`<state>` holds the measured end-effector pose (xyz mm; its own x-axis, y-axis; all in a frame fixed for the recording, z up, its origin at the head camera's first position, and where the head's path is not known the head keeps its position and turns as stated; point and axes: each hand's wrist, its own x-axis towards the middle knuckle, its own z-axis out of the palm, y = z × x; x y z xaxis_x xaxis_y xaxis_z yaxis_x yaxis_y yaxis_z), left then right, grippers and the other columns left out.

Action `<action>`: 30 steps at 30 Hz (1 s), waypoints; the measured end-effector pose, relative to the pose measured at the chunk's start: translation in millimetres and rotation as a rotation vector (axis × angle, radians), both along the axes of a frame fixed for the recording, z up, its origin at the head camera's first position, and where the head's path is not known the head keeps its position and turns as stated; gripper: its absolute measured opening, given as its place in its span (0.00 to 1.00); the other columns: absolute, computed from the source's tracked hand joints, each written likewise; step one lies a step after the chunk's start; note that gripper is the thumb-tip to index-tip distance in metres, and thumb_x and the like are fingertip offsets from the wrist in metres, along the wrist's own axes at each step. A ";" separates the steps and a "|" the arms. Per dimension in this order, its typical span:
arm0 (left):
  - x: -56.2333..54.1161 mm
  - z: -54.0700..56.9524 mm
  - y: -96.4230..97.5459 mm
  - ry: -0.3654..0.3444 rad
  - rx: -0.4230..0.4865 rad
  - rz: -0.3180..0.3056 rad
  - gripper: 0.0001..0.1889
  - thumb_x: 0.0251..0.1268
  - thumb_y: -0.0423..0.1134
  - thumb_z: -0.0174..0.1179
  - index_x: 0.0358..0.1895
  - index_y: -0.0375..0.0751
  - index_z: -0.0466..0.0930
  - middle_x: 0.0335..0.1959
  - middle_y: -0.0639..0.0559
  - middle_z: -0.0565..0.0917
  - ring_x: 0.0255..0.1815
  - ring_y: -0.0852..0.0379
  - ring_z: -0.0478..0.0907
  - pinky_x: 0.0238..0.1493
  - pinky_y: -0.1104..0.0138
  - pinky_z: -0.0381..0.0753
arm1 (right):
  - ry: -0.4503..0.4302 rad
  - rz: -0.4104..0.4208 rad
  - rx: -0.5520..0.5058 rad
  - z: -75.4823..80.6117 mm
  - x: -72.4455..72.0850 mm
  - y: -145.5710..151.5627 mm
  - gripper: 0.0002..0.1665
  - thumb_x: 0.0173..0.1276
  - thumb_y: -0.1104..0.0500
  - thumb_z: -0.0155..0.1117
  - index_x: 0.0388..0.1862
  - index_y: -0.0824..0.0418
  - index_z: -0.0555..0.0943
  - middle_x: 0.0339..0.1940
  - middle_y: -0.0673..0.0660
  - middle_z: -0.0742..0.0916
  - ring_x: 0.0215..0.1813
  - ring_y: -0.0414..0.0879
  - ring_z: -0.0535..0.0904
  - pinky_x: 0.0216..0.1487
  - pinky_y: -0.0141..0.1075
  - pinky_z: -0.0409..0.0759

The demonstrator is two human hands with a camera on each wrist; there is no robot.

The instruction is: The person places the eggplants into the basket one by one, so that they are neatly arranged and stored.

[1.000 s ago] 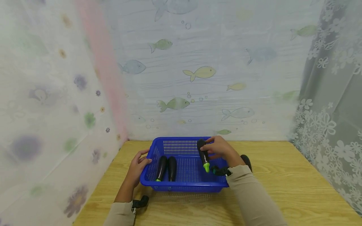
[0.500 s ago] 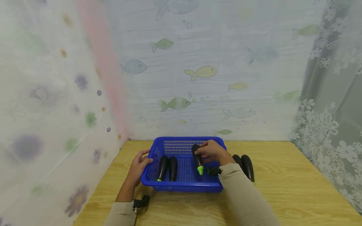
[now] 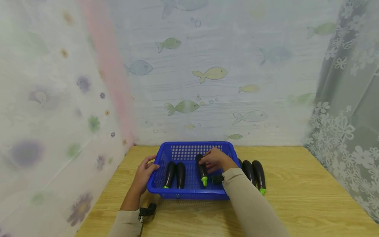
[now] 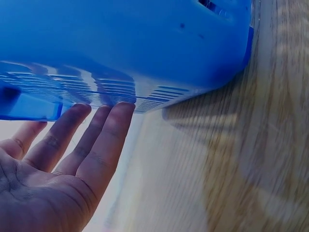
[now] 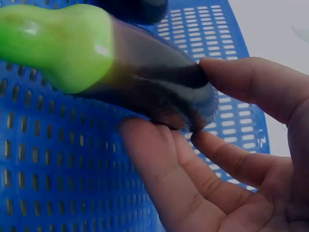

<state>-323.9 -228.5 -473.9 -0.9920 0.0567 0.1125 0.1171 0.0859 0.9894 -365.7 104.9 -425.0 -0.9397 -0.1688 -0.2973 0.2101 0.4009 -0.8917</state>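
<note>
A blue plastic basket (image 3: 193, 191) with slotted walls stands on the table. My left hand (image 3: 145, 171) holds its left rim, the thumb over the edge and the fingers against the outer wall; in the left wrist view the fingertips (image 4: 123, 113) touch that wall. Inside the basket, my right hand (image 3: 214, 159) pinches a dark eggplant (image 3: 202, 169) with a bright green stem end, between thumb and fingers. The right wrist view shows this eggplant (image 5: 145, 72) close up over the slotted floor. Two more eggplants, one left (image 3: 169, 174) and one right (image 3: 180, 176), lie side by side at the basket's left.
Several eggplants (image 3: 259, 174) lie on the wooden table (image 3: 305, 191) just right of the basket, partly hidden by the right forearm. Behind the table hangs a fish-patterned curtain (image 3: 183, 65). A small black wrist device (image 3: 148, 210) sits on the left wrist.
My right hand has carried the eggplant leftward and lower into the basket. As the forearm shifted left, more of the eggplants on the table came into view. The left hand stays at the rim.
</note>
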 end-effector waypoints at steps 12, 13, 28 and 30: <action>-1.3 0.2 -0.6 -0.006 0.012 -0.005 0.27 0.74 0.37 0.58 0.74 0.46 0.68 0.64 0.29 0.80 0.55 0.37 0.85 0.48 0.51 0.90 | -0.001 0.037 0.059 -0.5 3.3 -16.6 0.29 0.59 0.65 0.78 0.57 0.73 0.79 0.44 0.68 0.89 0.46 0.60 0.90 0.45 0.47 0.90; -1.8 -0.7 -0.8 -0.007 0.012 -0.006 0.27 0.74 0.37 0.58 0.74 0.46 0.68 0.64 0.30 0.80 0.55 0.37 0.85 0.48 0.51 0.89 | -0.002 0.042 0.052 -1.2 3.6 -18.1 0.29 0.59 0.66 0.78 0.57 0.74 0.79 0.44 0.68 0.89 0.46 0.61 0.90 0.45 0.48 0.90; -4.5 -3.5 -0.6 -0.005 0.004 0.003 0.27 0.74 0.38 0.59 0.74 0.47 0.68 0.65 0.30 0.80 0.57 0.37 0.85 0.49 0.50 0.89 | -0.014 0.052 0.078 -4.0 3.9 -34.3 0.20 0.58 0.67 0.78 0.48 0.72 0.83 0.43 0.66 0.89 0.44 0.61 0.90 0.43 0.47 0.90; -4.4 -3.8 -0.9 -0.007 -0.004 0.010 0.27 0.74 0.38 0.59 0.74 0.47 0.68 0.65 0.31 0.80 0.57 0.38 0.85 0.49 0.50 0.89 | -0.020 0.050 0.071 -3.2 4.4 -36.4 0.19 0.58 0.67 0.78 0.47 0.72 0.83 0.42 0.66 0.89 0.44 0.61 0.90 0.44 0.48 0.90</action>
